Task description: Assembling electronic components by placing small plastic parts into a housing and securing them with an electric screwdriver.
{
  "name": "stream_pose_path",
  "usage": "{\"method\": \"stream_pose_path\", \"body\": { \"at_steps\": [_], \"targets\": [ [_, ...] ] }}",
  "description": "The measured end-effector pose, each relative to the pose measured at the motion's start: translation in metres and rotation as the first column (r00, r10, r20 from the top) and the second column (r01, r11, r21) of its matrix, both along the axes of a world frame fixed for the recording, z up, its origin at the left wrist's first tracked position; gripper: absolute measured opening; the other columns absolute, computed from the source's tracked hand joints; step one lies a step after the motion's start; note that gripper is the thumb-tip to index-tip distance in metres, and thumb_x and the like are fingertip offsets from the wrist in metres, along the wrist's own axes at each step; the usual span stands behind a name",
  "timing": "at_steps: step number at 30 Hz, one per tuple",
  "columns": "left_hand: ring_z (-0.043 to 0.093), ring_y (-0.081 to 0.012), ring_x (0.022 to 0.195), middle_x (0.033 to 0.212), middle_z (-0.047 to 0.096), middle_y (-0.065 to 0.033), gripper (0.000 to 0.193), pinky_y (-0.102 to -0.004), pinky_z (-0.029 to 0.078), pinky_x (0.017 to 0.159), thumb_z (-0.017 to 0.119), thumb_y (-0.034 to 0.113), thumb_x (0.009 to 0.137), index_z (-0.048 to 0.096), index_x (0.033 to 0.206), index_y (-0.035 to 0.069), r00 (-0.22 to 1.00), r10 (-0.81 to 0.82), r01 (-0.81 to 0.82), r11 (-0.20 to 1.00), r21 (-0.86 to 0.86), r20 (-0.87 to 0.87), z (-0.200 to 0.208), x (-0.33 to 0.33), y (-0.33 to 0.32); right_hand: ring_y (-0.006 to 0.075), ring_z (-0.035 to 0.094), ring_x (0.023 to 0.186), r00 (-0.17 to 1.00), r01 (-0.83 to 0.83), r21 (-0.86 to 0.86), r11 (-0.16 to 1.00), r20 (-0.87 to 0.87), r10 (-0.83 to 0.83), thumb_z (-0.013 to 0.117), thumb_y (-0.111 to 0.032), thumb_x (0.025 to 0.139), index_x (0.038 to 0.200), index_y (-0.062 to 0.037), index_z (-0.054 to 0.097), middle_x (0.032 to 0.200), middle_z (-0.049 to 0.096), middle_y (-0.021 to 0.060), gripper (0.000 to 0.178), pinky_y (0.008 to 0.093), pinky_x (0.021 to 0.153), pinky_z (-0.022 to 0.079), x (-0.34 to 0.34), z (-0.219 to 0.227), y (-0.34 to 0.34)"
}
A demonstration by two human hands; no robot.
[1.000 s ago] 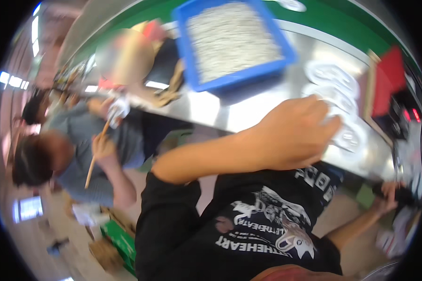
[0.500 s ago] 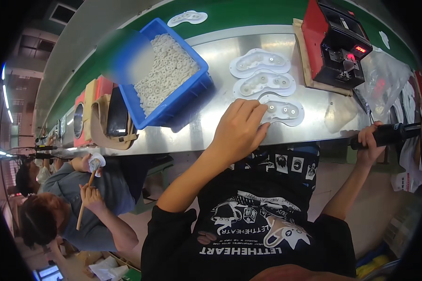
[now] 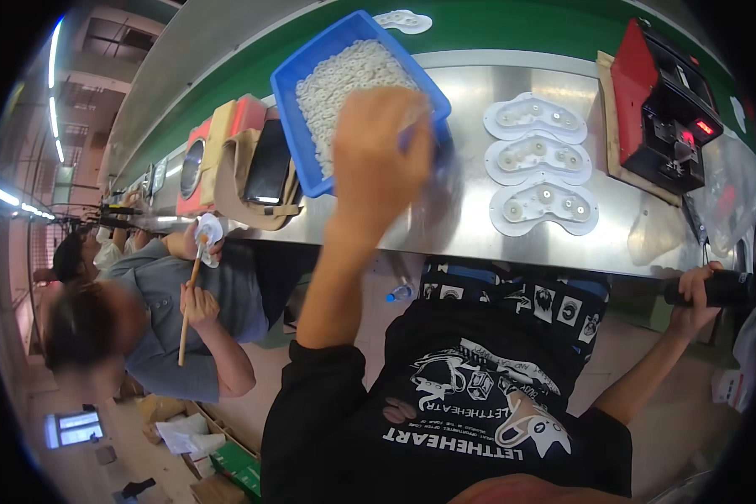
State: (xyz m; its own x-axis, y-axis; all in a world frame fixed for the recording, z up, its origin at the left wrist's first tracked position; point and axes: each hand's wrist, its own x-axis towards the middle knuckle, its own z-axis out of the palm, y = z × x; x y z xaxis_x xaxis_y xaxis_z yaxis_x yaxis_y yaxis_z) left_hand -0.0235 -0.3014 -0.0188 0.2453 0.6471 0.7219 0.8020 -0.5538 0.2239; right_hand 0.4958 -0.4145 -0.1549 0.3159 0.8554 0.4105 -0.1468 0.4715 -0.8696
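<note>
Okay so the white rings [image 3: 319,101] are heaped in the blue bin [image 3: 287,99], and the left hand [image 3: 382,143] is over the bin's near right side, too blurry to tell if its fingers are apart or pinching one. Easiest way to mess up imo: grab too many and strays scatter, or clip the rim and shove the bin. Three plates [image 3: 539,158] sit right of the bin, red machine [image 3: 647,105] past those; farther right, the right hand [image 3: 697,294] is wrapped round a black tool [image 3: 729,290].
</note>
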Motion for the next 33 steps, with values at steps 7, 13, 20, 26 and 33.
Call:
{"method": "stream_pose_path", "body": {
  "at_steps": [7,13,20,26,33],
  "targets": [
    [0.072,-0.0330,0.092,0.099,0.076,-0.0183,0.025,-0.0386,0.056,0.084,0.071,0.006,0.085,0.075,0.109,-0.002,0.931,0.213,-0.362,0.652,-0.666,-0.298,0.000,-0.086,0.029,0.0086,0.042,0.063,1.000,-0.009,0.004,1.000,-0.019,0.009,0.065,0.004,0.088,0.128,0.0043,0.050,0.078,0.046,0.0002,0.042,0.0250,0.062,0.038,-0.006,-0.005,0.003],
    [0.075,-0.0289,0.083,0.089,0.076,-0.0193,0.020,-0.0361,0.057,0.079,0.071,0.005,0.081,0.077,0.099,-0.002,0.969,0.229,-0.224,0.656,-0.721,-0.093,-0.004,-0.087,0.029,0.0084,0.042,0.063,0.998,-0.040,-0.007,0.999,-0.046,0.040,0.065,0.003,0.089,0.128,0.0039,0.050,0.079,0.046,0.0001,0.042,0.0246,0.062,0.038,-0.002,-0.007,0.003],
    [0.071,-0.0176,0.078,0.086,0.075,-0.0133,0.021,-0.0308,0.055,0.075,0.074,0.007,0.087,0.075,0.104,-0.003,0.966,0.255,-0.179,0.761,-0.624,0.034,-0.008,-0.085,0.024,0.0081,0.041,0.063,0.998,-0.054,0.018,0.998,-0.030,0.054,0.066,0.002,0.090,0.130,0.0038,0.049,0.078,0.045,-0.0004,0.043,0.0246,0.061,0.037,0.001,-0.005,0.003],
    [0.071,-0.0165,0.080,0.088,0.076,-0.0122,0.018,-0.0299,0.055,0.076,0.072,0.005,0.089,0.075,0.105,-0.003,0.958,0.257,-0.149,0.826,-0.544,0.127,-0.011,-0.084,0.023,0.0079,0.041,0.063,0.998,-0.043,0.009,0.999,-0.040,0.043,0.066,0.003,0.090,0.130,0.0041,0.048,0.078,0.045,-0.0003,0.044,0.0246,0.061,0.037,-0.002,-0.004,0.001],
    [0.072,-0.0172,0.081,0.089,0.076,-0.0114,0.017,-0.0294,0.055,0.077,0.072,0.005,0.090,0.075,0.105,-0.003,0.956,0.262,-0.161,0.845,-0.511,0.131,-0.004,-0.082,0.020,0.0081,0.042,0.064,0.999,-0.001,-0.013,1.000,-0.035,0.000,0.064,0.005,0.089,0.130,0.0039,0.048,0.079,0.046,0.0007,0.044,0.0248,0.062,0.038,-0.011,-0.001,0.005]
  ]
}}
